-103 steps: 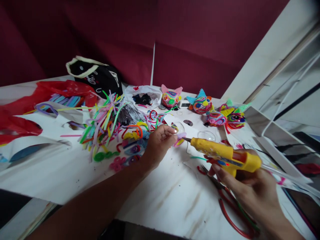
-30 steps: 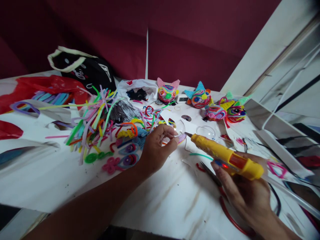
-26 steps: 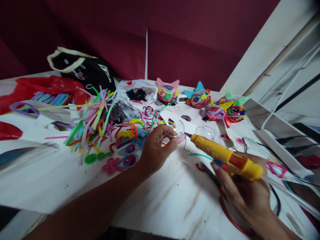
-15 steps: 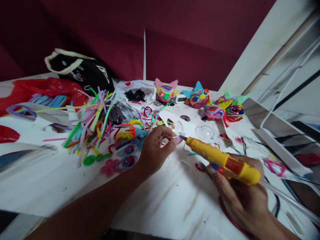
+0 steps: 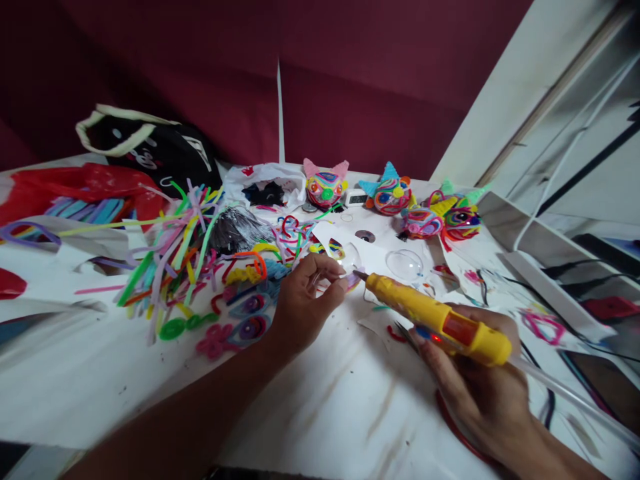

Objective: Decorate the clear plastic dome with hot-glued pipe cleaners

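My right hand [image 5: 475,380] grips a yellow glue gun [image 5: 435,319], whose metal tip touches a small clear plastic half-sphere [image 5: 347,257]. My left hand [image 5: 305,300] pinches that clear piece, which has coloured pipe-cleaner bits stuck to it. A second clear half-sphere [image 5: 405,265] lies on the white table [image 5: 320,413] just beyond the gun's nozzle.
A heap of coloured pipe cleaners [image 5: 190,253] lies left of my left hand. Several finished pipe-cleaner cat-eared balls [image 5: 325,187] stand at the back. A black tote bag [image 5: 145,147] and red plastic bag [image 5: 75,187] sit at the back left. Red-handled scissors [image 5: 450,427] lie under my right hand.
The glue gun's tip has moved left to meet the clear piece in my left hand. The view has drifted slightly, shifting everything left.
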Demonstrator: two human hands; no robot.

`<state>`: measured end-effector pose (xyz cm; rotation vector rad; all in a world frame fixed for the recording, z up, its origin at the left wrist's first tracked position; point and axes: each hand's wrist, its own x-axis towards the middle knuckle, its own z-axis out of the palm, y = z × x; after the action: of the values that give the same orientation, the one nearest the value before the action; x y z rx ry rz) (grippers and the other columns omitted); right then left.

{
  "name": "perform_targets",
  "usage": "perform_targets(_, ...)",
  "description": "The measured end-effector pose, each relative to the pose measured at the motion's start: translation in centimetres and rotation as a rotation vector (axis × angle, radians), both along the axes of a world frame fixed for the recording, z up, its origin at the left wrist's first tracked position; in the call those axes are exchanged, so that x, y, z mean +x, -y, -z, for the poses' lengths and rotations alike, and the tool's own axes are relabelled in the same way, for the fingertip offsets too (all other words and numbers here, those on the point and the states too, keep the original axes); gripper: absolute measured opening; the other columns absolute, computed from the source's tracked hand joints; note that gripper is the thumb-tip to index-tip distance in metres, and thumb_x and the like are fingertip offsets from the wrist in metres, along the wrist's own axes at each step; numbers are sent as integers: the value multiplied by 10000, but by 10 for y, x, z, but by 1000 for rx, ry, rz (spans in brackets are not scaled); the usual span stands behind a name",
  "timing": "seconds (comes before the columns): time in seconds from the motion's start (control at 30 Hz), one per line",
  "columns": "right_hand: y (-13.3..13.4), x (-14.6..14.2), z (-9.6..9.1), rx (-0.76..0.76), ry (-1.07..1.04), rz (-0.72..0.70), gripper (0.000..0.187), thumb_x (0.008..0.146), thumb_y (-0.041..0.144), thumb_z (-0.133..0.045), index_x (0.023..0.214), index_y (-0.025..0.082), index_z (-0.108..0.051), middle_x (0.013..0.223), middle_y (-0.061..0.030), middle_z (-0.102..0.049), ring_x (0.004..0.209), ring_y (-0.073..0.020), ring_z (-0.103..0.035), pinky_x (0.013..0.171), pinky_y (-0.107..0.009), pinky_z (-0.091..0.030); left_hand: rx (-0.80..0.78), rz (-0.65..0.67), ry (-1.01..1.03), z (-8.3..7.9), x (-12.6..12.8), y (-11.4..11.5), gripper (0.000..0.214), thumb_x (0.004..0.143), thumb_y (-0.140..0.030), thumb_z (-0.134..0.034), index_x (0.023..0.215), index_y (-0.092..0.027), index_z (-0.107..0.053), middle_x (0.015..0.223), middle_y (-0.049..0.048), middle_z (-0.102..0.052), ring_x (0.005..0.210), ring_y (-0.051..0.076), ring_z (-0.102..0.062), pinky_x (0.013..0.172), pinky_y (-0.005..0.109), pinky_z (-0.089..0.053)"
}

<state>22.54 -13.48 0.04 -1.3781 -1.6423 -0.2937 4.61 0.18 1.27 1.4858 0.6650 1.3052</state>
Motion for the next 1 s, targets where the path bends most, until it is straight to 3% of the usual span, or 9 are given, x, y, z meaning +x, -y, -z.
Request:
perform_targets(0.3,2,0,-3,-111,-112,27,262,879,221,-615,1121,193,-519,857,-45,-574,590,-139,-576,399,-225,-474,-44,-6,21,-1,0,1,100,708,-156,-667,765,-186,-590,751,-15,-597,750,117,-586,729,235,-487)
perform_targets(0.77,-4,-3,-10,-93,-93,55,143,910,248,-555,1043,224,-507,933,-50,-520,673,-131,-586,484,-211,-528,-65,27,91,2,-1,0,117,711,-129,-675,778,-201,-611,750,-34,-598,739,98,-579,706,210,-471)
perform_targets(1.0,-2,1,-5,-155,-117,67,129,914,284,-564,1021,223,-523,972,-66,-534,799,-169,-594,616,-258,-559,-72,29,112,0,-1,1,119,706,-120,-684,763,-200,-616,737,-34,-591,731,95,-574,704,212,-468)
